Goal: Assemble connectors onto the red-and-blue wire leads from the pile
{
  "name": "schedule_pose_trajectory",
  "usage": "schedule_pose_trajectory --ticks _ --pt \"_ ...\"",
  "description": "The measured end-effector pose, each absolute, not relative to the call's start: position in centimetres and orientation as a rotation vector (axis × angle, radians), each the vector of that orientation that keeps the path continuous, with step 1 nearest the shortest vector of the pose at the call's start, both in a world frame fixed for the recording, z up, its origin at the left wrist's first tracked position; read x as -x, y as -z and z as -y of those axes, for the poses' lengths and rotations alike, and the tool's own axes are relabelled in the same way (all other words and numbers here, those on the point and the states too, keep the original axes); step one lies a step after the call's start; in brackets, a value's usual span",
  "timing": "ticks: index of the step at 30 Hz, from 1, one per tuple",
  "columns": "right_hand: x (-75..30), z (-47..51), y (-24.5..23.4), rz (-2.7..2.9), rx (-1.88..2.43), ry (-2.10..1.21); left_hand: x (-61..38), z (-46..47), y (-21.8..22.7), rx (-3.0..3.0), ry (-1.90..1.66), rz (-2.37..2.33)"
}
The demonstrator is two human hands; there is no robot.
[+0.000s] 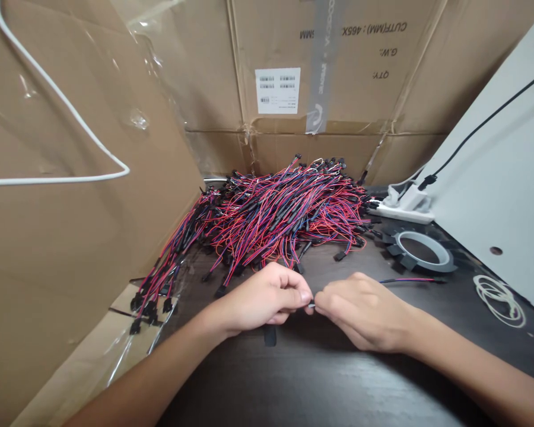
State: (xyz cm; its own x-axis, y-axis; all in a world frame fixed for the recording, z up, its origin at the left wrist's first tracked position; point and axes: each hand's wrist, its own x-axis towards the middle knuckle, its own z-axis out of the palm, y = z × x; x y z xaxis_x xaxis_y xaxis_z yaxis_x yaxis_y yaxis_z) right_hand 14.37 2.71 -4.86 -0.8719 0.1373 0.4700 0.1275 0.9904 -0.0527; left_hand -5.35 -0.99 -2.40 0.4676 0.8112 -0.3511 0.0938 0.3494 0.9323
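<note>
My left hand and my right hand meet over the dark tabletop, fingers pinched, almost touching. Both grip a wire lead with red and blue strands, which comes out behind my right hand and ends in a dark tip on the right. Between the fingertips only a small dark and pale bit shows; the fingers cover the rest. Below my left fingers is a short black strip, whether held or lying there I cannot tell. Just beyond my hands lies a large heap of red and blue wire leads with black connectors.
A grey tape ring with black tabs round its edge lies at right, near a coiled pale cord. Behind it sits a white power strip. Cardboard stands behind and left; a white panel rises at right.
</note>
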Motion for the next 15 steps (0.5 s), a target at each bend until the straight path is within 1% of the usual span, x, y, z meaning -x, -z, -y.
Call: schedule_pose_trajectory --ticks 5,10,13,15 --pt "-14.39 -2.51 4.85 2.622 0.433 -0.494 5.32 1.09 2.44 -1.204 -0.615 -0.956" --pt "-14.31 -2.41 4.26 2.53 0.608 -1.027 5.29 1.16 2.35 -1.26 -0.674 -1.023" --pt "-14.25 -2.37 4.19 2.432 0.627 -1.198 5.32 1.2 2.22 -1.338 -0.688 -1.036" --pt "-14.2 -2.58 4.39 2.362 0.657 -1.237 5.3 1.27 2.15 -1.421 -0.684 -1.03"
